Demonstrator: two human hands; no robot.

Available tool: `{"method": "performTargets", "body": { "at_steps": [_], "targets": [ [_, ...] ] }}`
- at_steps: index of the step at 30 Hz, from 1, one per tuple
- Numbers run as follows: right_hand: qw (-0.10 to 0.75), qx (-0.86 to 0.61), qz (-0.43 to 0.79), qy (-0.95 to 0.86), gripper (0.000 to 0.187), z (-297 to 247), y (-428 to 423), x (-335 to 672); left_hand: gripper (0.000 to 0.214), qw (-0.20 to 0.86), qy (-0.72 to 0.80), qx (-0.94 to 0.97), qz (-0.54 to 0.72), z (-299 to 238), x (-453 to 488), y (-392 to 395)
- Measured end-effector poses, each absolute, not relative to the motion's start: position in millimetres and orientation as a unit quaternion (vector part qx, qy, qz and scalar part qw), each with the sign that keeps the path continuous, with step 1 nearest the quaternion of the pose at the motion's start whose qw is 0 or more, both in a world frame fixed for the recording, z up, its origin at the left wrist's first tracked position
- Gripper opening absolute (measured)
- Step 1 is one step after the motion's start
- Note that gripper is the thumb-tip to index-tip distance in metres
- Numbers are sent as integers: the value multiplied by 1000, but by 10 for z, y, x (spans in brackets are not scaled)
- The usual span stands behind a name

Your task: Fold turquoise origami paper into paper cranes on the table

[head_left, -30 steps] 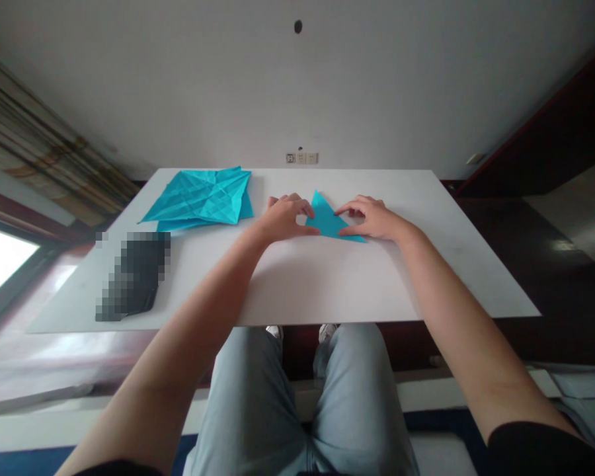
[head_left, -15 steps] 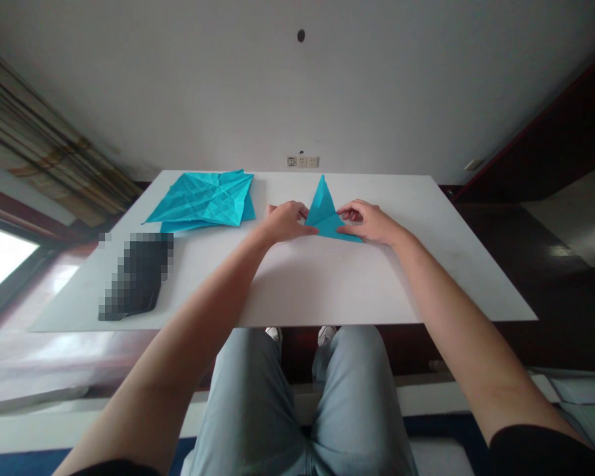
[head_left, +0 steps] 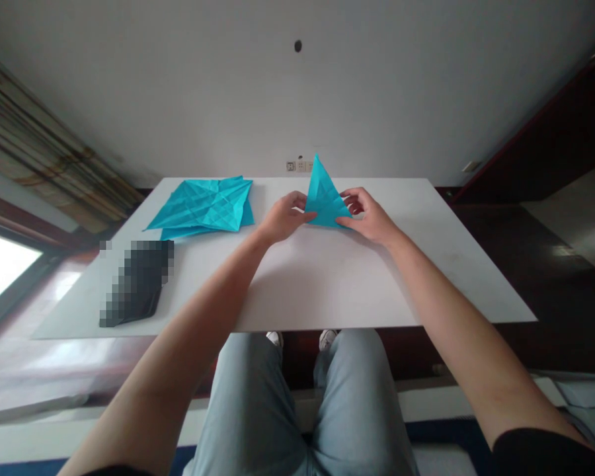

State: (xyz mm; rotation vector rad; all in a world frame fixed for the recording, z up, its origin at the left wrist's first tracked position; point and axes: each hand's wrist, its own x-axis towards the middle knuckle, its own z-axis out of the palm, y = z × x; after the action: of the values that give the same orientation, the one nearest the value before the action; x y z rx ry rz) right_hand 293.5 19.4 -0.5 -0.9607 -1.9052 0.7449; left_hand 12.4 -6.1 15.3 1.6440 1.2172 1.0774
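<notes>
A blue sheet of folded paper (head_left: 324, 200) stands up in a triangle, its tip pointing away from me above the far part of the table. My left hand (head_left: 286, 216) pinches its lower left corner, thumb in front and fingers behind. At the lower right edge my right hand (head_left: 365, 217) grips it the same way, with the thumb on the near face. Creases run across the paper. The fingertips behind it are partly hidden.
Creased blue paper sheets (head_left: 203, 205) lie stacked at the table's back left. Nearer on the left is a dark, pixelated flat object (head_left: 139, 281). The white table (head_left: 327, 291) has its front edge above my knees; a wall with sockets (head_left: 300, 166) stands behind.
Both hands have raised the folded paper, and its tip now reaches higher, over the table's far edge. The flap stretching to the right under my right hand no longer shows.
</notes>
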Motion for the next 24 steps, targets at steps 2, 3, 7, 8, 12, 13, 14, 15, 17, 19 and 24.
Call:
{"method": "performTargets", "body": {
  "at_steps": [2,3,7,8,12,13,14,15,17,19,24],
  "targets": [
    [439,-379,270,-769,54,49,173,2935,28,404,462,663,428,194,128,-86],
    [441,-378,258,-772,52,80,158,2935,27,406,455,668,426,213,131,-102],
    [443,-373,230,-782,49,180,87,2927,28,413,444,678,416,249,141,-147],
    [444,-371,228,-783,48,192,74,2922,29,416,440,680,414,243,141,-147],
    [454,-353,215,-790,41,196,55,2903,34,423,418,689,415,184,137,-107],
    [458,-347,209,-791,39,194,55,2901,34,422,415,691,414,170,138,-96],
    [463,-343,202,-792,37,192,56,2900,33,421,414,694,413,158,139,-86],
    [467,-339,196,-793,36,191,58,2901,32,422,414,694,411,149,141,-79],
    [471,-333,187,-795,33,191,63,2903,32,426,414,693,408,144,146,-75],
    [471,-330,181,-798,31,191,69,2908,32,425,416,695,405,149,148,-80],
    [474,-345,180,-790,29,208,70,2917,32,427,414,695,405,155,153,-92]
  ]
}}
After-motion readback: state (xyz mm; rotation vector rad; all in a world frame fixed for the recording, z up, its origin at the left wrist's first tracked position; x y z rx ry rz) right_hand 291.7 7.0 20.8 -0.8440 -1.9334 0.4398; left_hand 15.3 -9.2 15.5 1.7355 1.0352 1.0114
